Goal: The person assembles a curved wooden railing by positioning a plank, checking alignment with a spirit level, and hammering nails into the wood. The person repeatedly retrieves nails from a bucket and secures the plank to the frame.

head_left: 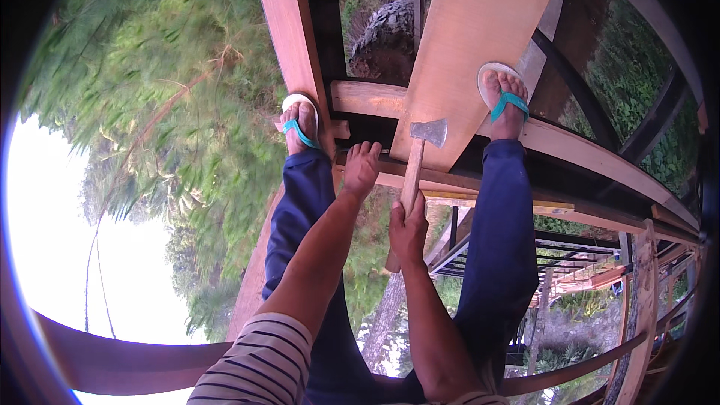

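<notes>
My right hand [409,230] is wrapped round the wooden handle of a hatchet [430,133]. Its grey metal head lies over a wide plank [466,45], blade edge toward the right. The handle's butt end shows below my fist. My left hand [362,169] rests on a wooden cross beam [388,168], fingers stretched forward and holding no tool. A short wooden block [368,98] sits between the left beam [289,22] and the plank.
My feet in flip-flops stand apart, the left foot [301,121] by the left beam, the right foot [504,97] on the plank's right edge. A yellow level-like bar [553,206] lies along the beam. Gaps between timbers show ground far below. Trees [161,97] stand at left.
</notes>
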`<state>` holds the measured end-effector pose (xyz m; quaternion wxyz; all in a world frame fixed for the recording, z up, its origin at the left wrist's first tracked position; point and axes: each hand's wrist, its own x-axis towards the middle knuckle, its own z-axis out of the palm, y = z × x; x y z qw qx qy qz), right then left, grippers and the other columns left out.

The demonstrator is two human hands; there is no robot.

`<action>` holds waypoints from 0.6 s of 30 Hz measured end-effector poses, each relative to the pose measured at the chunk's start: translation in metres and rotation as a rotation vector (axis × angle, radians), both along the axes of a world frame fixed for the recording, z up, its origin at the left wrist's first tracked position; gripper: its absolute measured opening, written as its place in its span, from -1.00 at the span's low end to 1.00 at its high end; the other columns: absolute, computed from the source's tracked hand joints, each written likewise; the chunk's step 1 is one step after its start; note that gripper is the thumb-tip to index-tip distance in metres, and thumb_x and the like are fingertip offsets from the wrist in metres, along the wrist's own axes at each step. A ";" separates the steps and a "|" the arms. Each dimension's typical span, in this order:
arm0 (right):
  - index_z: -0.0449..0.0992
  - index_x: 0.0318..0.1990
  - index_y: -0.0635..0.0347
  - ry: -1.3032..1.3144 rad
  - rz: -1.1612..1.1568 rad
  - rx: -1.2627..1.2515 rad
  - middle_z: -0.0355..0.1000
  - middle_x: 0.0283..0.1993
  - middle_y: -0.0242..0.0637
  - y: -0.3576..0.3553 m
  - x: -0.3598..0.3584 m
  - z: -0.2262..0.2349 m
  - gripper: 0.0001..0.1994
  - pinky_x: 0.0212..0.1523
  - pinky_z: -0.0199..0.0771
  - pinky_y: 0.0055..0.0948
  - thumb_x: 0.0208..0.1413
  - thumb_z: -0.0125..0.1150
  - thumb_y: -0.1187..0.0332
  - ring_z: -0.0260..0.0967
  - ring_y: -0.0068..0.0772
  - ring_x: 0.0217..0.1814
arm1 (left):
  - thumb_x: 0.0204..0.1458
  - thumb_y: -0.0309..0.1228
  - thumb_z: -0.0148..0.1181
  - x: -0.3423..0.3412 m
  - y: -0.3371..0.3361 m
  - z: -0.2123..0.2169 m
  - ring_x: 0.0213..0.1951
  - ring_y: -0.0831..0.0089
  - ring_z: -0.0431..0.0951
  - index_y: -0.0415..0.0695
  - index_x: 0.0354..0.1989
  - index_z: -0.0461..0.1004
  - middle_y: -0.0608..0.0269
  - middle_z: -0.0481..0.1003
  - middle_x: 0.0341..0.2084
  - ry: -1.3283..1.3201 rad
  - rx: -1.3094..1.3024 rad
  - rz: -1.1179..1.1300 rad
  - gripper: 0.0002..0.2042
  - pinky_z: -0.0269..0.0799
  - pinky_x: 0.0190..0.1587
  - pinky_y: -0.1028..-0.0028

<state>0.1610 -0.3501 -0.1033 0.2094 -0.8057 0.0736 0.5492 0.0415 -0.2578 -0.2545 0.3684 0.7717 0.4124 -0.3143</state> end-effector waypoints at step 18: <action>0.17 0.42 0.24 0.099 0.049 -0.020 0.56 -0.11 0.31 0.018 -0.003 -0.011 -0.45 -0.13 0.56 0.10 0.36 0.15 0.28 0.56 0.38 -0.06 | 0.36 -0.29 -0.17 -0.020 0.021 -0.011 0.01 -0.07 0.45 -0.05 -0.07 0.44 0.07 0.46 -0.16 0.119 0.041 0.050 -0.77 0.36 0.05 -0.04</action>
